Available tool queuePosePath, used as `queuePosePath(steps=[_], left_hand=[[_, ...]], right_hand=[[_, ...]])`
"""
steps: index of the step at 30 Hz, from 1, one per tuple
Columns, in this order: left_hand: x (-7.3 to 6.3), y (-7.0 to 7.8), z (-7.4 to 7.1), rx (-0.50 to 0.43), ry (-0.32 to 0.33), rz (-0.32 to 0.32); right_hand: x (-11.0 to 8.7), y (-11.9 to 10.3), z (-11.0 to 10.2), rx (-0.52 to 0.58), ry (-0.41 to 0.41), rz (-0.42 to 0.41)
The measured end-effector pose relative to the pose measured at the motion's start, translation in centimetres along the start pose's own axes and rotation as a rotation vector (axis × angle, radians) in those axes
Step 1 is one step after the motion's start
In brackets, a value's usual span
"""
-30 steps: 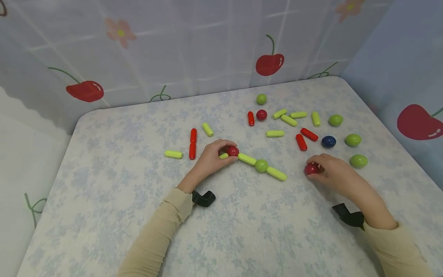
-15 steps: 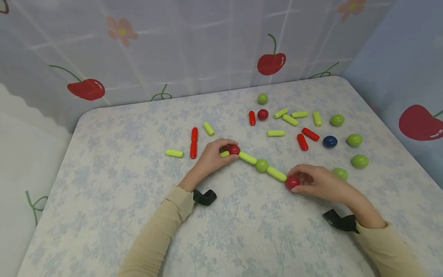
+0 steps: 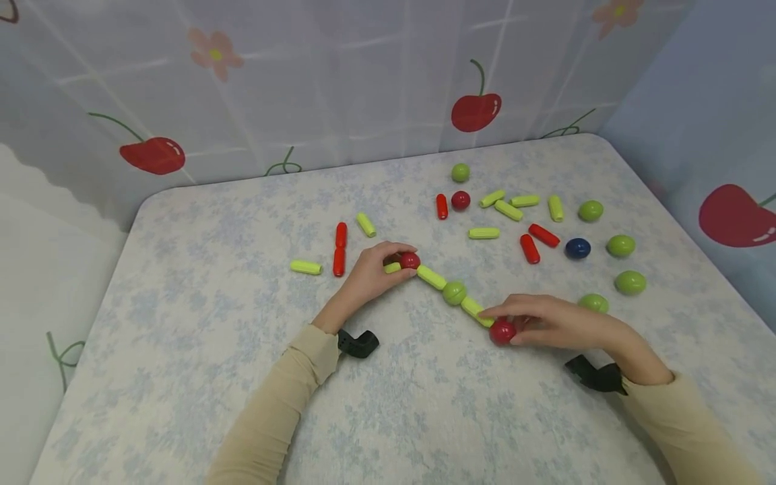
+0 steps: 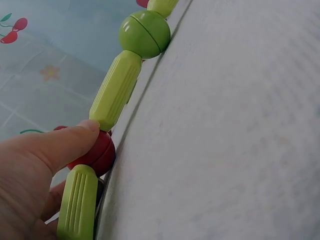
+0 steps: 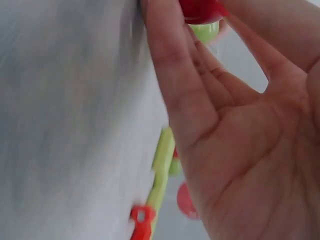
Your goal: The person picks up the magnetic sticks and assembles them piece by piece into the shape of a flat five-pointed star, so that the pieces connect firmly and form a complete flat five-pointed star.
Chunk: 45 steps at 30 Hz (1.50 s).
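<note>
In the head view a chain of yellow-green rods and balls lies slanting across the table. My left hand (image 3: 377, 271) pinches the red ball (image 3: 410, 261) at its left part, thumb near and fingers far; a rod (image 4: 79, 202) sticks out beside the palm. From that ball a rod (image 3: 432, 277) leads to a green ball (image 3: 454, 293), then another rod (image 3: 475, 309). My right hand (image 3: 554, 322) holds a second red ball (image 3: 502, 331) at the chain's right end, its fingertips over the last rod. Only part of that ball shows in the right wrist view.
Loose yellow-green rods (image 3: 483, 233), red rods (image 3: 529, 249), green balls (image 3: 630, 282), a blue ball (image 3: 578, 248) and a red ball (image 3: 461, 200) lie at the back right. Two joined red rods (image 3: 340, 249) lie left of my left hand, with yellow-green rods (image 3: 306, 267) nearby.
My right hand has brought the red ball leftward to the chain's end. The chain's right part has since swung slightly toward me. My left hand has stayed on its red ball.
</note>
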<state>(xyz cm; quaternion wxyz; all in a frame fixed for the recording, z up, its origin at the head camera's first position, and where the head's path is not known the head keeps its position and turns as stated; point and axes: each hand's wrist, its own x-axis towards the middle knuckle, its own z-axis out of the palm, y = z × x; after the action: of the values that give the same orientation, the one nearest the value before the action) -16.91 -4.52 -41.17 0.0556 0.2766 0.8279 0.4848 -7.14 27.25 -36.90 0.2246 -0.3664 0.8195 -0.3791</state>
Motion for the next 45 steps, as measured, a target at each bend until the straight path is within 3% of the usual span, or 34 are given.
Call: queuePosePath(steps=[4, 10, 15, 19, 22, 25, 28, 32, 39, 42, 45], left_hand=[[0.2, 0.0, 0.0, 0.010, -0.003, -0.005], [0.4, 0.2, -0.2, 0.028, 0.015, -0.017], [0.5, 0.2, -0.3, 0.040, 0.011, -0.015], [0.6, 0.4, -0.5, 0.029, -0.027, -0.012], [0.4, 0.6, -1.0, 0.042, -0.060, -0.022], [0.1, 0.8, -1.7, 0.089, -0.072, -0.052], [-0.1, 1.0, -2.0, 0.151, -0.067, -0.086], [0.0, 1.1, -1.9, 0.190, -0.046, -0.107], [0.0, 1.1, -1.5, 0.178, 0.022, -0.090], [0.2, 1.2, -1.5, 0.167, -0.013, -0.077], [1.4, 2.2, -2.7, 0.205, -0.096, -0.069]], right_hand=[[1.3, -0.5, 1.1, 0.039, -0.015, 0.026], [3.4, -2.0, 3.2, -0.029, 0.037, 0.053], [4.5, -2.9, 4.0, -0.023, 0.058, 0.065], [4.8, -2.8, 3.2, -0.066, 0.088, 0.018], [5.1, -2.2, 1.9, -0.166, 0.194, -0.025], [5.7, -1.6, 0.8, -0.276, 0.262, -0.017], [6.4, -1.2, 0.5, -0.311, 0.242, 0.017], [7.0, -1.4, 0.5, -0.279, 0.220, 0.046], [7.2, -1.8, 0.7, -0.283, 0.212, 0.034], [7.1, -1.9, 0.8, -0.262, 0.183, 0.026], [7.2, -1.8, 0.8, -0.233, 0.146, 0.027]])
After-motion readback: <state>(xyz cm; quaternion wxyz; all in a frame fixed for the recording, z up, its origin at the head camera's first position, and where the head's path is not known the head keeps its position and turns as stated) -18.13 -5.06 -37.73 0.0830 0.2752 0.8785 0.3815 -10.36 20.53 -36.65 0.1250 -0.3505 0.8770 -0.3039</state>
